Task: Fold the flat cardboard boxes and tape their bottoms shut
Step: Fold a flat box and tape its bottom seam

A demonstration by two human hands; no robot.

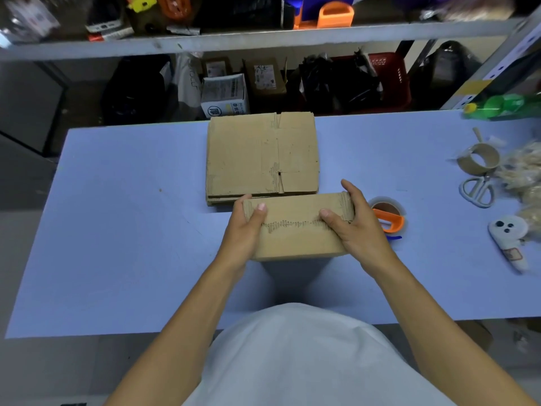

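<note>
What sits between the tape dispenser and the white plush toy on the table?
Nothing: in the head view, only bare blue table separates the tape dispenser from the white plush toy.

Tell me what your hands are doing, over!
Both hands, left hand, right hand, gripping the folded box, thumbs pressing flaps shut. No tape on yet. Tape dispenser right beside it. Nothing blocking.

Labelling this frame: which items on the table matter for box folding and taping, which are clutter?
Job: box held by left hand and right hand; flat stack; tape dispenser.
Clutter: scissors, empty tape core, green bottle, white toy.
</note>
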